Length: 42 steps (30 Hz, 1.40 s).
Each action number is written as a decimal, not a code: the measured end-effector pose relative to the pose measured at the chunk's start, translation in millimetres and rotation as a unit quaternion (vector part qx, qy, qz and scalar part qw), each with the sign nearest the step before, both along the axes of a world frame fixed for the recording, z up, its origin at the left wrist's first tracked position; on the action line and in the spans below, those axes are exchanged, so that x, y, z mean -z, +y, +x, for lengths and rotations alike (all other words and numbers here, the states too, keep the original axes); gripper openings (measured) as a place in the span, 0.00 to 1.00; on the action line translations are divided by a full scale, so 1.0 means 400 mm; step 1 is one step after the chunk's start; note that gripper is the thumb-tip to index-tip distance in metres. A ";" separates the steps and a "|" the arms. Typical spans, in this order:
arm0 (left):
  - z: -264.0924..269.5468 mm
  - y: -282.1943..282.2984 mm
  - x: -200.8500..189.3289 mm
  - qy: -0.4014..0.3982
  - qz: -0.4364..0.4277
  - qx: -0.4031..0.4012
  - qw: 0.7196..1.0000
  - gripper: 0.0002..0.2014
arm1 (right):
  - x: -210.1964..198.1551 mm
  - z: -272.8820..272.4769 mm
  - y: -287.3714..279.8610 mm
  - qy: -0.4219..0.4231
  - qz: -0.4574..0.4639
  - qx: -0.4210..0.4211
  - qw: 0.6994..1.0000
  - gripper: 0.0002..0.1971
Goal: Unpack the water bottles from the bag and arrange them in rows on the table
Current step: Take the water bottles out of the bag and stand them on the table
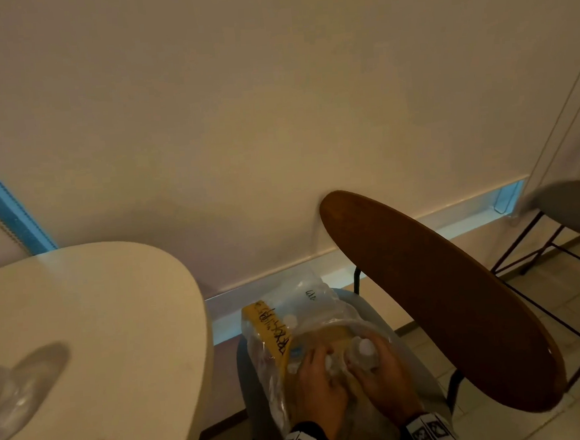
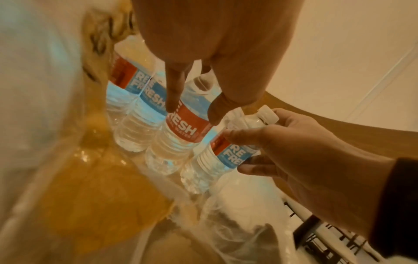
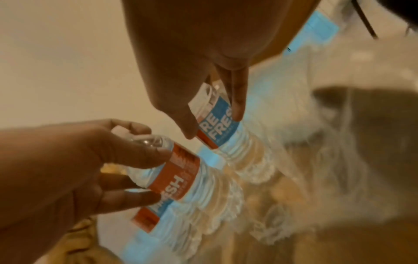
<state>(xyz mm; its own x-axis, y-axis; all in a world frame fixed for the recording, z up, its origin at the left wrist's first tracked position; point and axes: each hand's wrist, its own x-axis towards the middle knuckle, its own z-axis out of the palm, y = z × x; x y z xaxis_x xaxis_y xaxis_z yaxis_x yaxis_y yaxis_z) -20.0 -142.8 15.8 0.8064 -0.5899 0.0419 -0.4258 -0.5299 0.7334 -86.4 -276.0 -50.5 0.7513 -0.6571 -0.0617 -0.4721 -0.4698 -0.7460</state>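
Observation:
A clear plastic bag (image 1: 307,297) with a yellow printed strip lies on a chair seat (image 1: 374,312) beside the cream table (image 1: 118,335). Several water bottles (image 2: 133,128) with red and blue labels stand inside it. My left hand (image 2: 192,114) reaches down into the bag, and its thumb and fingers grip one bottle (image 2: 178,135) at the label. My right hand (image 3: 213,125) grips the neighbouring bottle (image 3: 226,135) just below its white cap. In the head view both hands, left (image 1: 321,362) and right (image 1: 367,358), sit side by side in the bag's mouth.
The chair's brown curved back (image 1: 441,295) rises just right of the bag. A blurred clear object (image 1: 6,401), apparently a bottle, stands at the table's near left edge. A second grey chair (image 1: 576,206) is at the far right. A wall runs behind.

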 end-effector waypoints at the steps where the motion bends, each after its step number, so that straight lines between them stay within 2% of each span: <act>1: -0.011 0.013 -0.009 -0.016 0.000 0.003 1.000 0.16 | -0.028 -0.011 0.011 0.027 -0.006 -0.014 1.000 0.44; 2: -0.022 0.030 -0.021 -0.018 -0.018 0.007 1.000 0.15 | -0.064 -0.022 0.022 0.041 -0.017 -0.012 0.999 0.40; 4: -0.049 0.058 -0.065 0.005 -0.061 0.018 0.998 0.11 | -0.148 -0.059 0.040 0.014 -0.040 -0.015 0.999 0.27; 5: -0.059 0.071 -0.096 0.009 -0.075 0.025 0.997 0.11 | -0.190 -0.077 0.050 -0.005 -0.058 -0.025 0.998 0.25; 8: -0.073 0.122 -0.199 0.026 -0.101 0.028 0.994 0.14 | -0.330 -0.120 0.082 -0.025 -0.098 -0.039 0.994 0.25; 11: -0.076 0.166 -0.304 0.043 -0.045 0.030 0.998 0.19 | -0.469 -0.142 0.108 -0.078 -0.149 -0.069 0.983 0.26; 16: -0.124 0.279 -0.518 -0.082 -0.125 -0.026 0.988 0.25 | -0.684 -0.131 0.161 -0.157 -0.193 -0.117 0.962 0.32; 22: -0.120 0.420 -0.698 -0.133 -0.205 -0.093 0.965 0.33 | -0.867 -0.044 0.254 -0.279 -0.181 -0.184 0.925 0.30; 25: -0.106 0.489 -0.750 -0.151 -0.199 -0.122 0.961 0.36 | -0.919 0.027 0.306 -0.307 -0.177 -0.235 0.905 0.28; 29: -0.093 0.562 -0.783 -0.173 -0.166 -0.168 0.956 0.36 | -0.947 0.132 0.372 -0.299 -0.185 -0.306 0.885 0.28; 35: -0.084 0.637 -0.782 -0.190 -0.110 -0.227 0.949 0.36 | -0.932 0.250 0.475 -0.257 -0.166 -0.391 0.868 0.29; 42: -0.062 0.685 -0.766 -0.210 -0.066 -0.245 0.944 0.36 | -0.918 0.317 0.561 -0.222 -0.171 -0.433 0.856 0.30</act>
